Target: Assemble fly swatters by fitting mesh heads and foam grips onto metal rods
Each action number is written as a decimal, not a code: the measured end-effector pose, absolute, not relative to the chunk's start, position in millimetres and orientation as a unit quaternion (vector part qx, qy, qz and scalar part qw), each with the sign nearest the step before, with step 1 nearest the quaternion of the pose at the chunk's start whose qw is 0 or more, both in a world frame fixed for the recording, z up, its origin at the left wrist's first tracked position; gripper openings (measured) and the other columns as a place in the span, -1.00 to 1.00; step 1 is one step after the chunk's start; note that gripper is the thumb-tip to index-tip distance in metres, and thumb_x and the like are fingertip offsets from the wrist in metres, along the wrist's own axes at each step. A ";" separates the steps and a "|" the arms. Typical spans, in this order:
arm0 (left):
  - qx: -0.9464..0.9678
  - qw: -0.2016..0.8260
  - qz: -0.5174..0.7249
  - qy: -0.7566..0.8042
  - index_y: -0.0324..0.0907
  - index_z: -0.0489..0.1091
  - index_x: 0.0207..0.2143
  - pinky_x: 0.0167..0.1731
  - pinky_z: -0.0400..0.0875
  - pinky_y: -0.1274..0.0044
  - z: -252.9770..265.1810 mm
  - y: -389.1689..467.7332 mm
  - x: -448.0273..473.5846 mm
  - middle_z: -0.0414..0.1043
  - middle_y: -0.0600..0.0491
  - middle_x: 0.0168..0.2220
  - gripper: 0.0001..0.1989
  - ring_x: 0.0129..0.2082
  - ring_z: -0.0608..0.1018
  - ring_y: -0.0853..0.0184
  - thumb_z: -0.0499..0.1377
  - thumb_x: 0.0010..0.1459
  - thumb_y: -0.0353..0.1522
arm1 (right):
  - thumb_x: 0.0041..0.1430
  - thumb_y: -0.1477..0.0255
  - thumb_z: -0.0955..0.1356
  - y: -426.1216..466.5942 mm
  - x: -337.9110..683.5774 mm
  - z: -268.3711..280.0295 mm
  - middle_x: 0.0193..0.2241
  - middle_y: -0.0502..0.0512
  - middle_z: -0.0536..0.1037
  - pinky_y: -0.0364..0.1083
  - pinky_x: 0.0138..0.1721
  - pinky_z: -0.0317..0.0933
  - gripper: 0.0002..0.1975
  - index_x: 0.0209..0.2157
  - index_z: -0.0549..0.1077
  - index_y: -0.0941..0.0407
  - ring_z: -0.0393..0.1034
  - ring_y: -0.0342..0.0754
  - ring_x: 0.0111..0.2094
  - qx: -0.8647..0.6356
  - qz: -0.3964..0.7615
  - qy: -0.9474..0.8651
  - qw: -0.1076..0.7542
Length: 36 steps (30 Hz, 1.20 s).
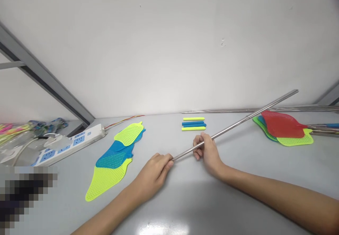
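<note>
A telescopic metal rod [241, 121] slants over the table, its thick end up at the right and its thin end down at the left. My left hand [155, 173] is closed round the thin end, which disappears in the fingers. Further up the rod, my right hand [208, 153] grips it between thumb and fingers. Left of my hands lie yellow and blue mesh fly swatter heads, with a yellow head [108, 180] in front and a blue head [113, 155] behind it. Several yellow and blue tubes, among them a yellow tube [194, 128], lie beyond my hands.
Fly swatters with a red head [284, 125] on top are stacked at the right. Metal rods [225, 111] lie along the wall. At the left are a white power strip [92, 131], plugs and plastic bags. A grey frame post [47, 74] rises there.
</note>
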State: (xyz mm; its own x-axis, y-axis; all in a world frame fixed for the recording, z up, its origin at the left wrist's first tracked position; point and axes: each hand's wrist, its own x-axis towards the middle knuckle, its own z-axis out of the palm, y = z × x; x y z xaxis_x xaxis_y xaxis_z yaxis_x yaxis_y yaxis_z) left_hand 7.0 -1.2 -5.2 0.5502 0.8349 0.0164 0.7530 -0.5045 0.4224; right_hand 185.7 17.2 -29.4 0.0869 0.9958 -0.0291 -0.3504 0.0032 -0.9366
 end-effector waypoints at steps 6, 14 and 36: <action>0.845 0.229 0.113 0.470 -0.16 0.13 -0.50 -0.45 0.16 0.55 -4.6 -7.2 9.1 0.19 0.12 -0.54 -0.71 -0.47 0.28 0.38 -0.25 0.17 -0.27 | 0.07 0.26 0.02 13.9 185.9 -29.7 -0.88 -0.02 0.16 -0.19 -0.73 0.01 -0.54 -0.73 0.24 0.18 0.08 -0.20 -0.81 -0.434 0.562 -0.398 0.580; 0.840 0.248 0.130 0.465 -0.16 0.10 -0.52 -0.45 0.15 0.53 -10.9 -5.7 6.7 0.18 0.13 -0.56 -0.72 -0.47 0.26 0.37 -0.25 0.17 -0.28 | 0.07 0.22 0.01 6.0 181.7 -24.2 -0.83 0.04 0.30 -0.18 -0.73 0.06 -0.52 -0.64 0.30 0.21 0.18 -0.15 -0.81 -0.417 0.623 -0.438 0.496; 0.823 0.253 0.144 0.489 -0.15 0.04 -0.54 -0.50 0.10 0.55 -9.5 -7.0 9.9 0.14 0.14 -0.57 -0.72 -0.50 0.25 0.37 -0.26 0.17 -0.27 | -0.02 0.47 0.12 46.7 226.3 22.9 -0.78 -0.11 -0.04 -0.20 -0.70 -0.07 -0.77 -0.71 0.12 0.14 -0.12 -0.26 -0.76 -0.369 0.673 -0.154 0.622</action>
State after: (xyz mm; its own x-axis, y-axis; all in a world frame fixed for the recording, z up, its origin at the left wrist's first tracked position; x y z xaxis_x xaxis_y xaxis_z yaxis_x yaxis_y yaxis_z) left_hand 9.9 -7.0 -9.5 0.4810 0.8767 -0.0108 0.7315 -0.3944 0.5562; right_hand 226.3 46.7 22.9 0.0456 0.9513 -0.3048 -0.7244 -0.1786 -0.6658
